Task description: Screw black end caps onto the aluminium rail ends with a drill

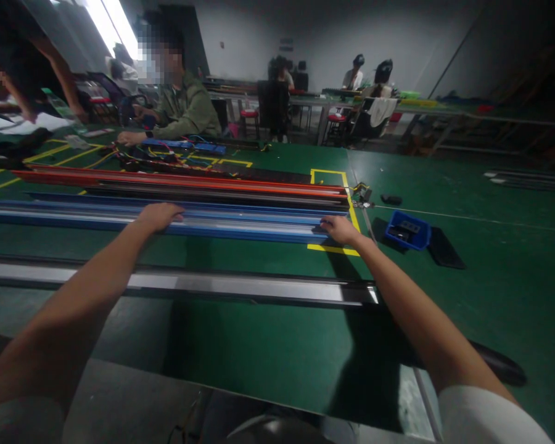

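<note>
Well apart, two hands clasp one long blue rail

The left hand [161, 217] is closed on the front blue rail [250, 227] partway along its visible length; the right hand [340, 229] grips the same rail near its right end, thumb and fingertips drawn close. How tightly either one squeezes cannot be told. That rail runs sideways over the green bench [268, 351], out of view on the left, with its right end by a yellow tape mark [330, 248]. Whether its underside rests fully on the surface is unclear.

Just behind it lies another blue rail [240, 213], then a black rail [259, 196] and an orange rail [189, 177], all roughly side by side. Nearer the person, beneath the forearms, stretches a silver and black bar [240, 287].

To the right of the right hand sits a blue tray [424, 235] with small dark items inside, a flat black slab [446, 248] just beside it, and a small black piece [391, 200] behind. Past the rails, coloured wires [166, 147] lie in a tangle near a co-worker in a grey-green jacket [192, 111]. Farther back, a white cloth [382, 110] hangs over a chair.
</note>
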Demonstrator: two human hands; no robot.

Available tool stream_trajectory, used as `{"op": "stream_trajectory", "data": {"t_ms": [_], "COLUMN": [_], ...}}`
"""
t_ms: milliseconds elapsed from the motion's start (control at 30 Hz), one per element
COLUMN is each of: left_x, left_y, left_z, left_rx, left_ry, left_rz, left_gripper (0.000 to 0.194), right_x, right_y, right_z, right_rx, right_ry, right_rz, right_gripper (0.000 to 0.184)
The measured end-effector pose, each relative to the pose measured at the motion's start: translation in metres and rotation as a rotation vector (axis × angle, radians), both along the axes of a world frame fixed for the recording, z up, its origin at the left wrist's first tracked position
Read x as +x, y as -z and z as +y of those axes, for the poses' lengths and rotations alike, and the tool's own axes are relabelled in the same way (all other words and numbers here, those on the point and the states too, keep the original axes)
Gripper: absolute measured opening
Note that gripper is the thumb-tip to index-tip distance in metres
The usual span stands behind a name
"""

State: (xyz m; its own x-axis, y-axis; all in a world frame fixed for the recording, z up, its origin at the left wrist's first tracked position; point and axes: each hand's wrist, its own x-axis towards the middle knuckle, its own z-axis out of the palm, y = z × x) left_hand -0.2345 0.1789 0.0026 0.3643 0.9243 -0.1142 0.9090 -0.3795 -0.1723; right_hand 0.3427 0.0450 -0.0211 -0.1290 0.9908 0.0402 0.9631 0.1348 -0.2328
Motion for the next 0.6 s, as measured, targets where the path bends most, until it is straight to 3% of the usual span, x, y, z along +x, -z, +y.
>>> {"op": "stream_trajectory", "data": {"t_ms": [400,600], "left_x": [0.007,0.011], "left_y": [0.005,0.005], "left_z": [0.018,0.021], "left_rx": [0.054,0.018], "left_ry": [-0.044,0.005], "left_rz": [0.056,-0.055], "left_gripper": [0.041,0.034], "right_x": [0.004,0.003], "right_y": [0.003,-0.001], "right_z": [0.012,0.010], "right_rx": [0.010,0.012], "right_ry": [0.040,0.042], "right_rz": [0.025,0.019], "right_gripper": [0.030,0.032]}}
